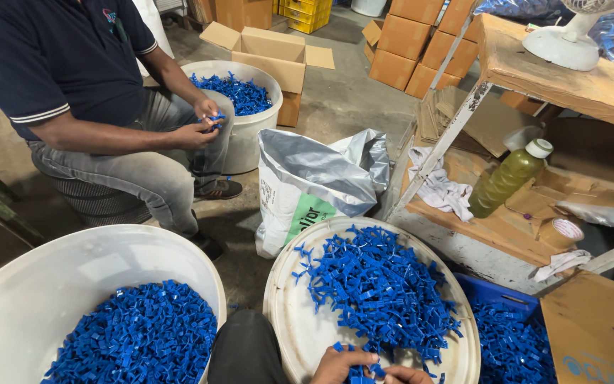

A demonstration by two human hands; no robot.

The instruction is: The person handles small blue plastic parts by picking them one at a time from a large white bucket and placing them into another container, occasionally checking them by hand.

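Observation:
My left hand (341, 365) and my right hand (408, 375) meet at the bottom edge over a round white lid (287, 313). Both hold small blue plastic parts from the heap (378, 291) piled on that lid. To my left a big white bucket (51, 284) is partly filled with separated blue pieces (136, 338). My dark-trousered knee (246, 348) sits between bucket and lid.
A co-worker in a dark shirt sits at upper left, hands (204, 124) working a blue part beside another white bucket (246, 114). A silver-white sack (307, 185), a wooden shelf with a green bottle (506, 178), a tape roll (563, 231), a blue crate (506, 295), and cardboard boxes (271, 53) surround me.

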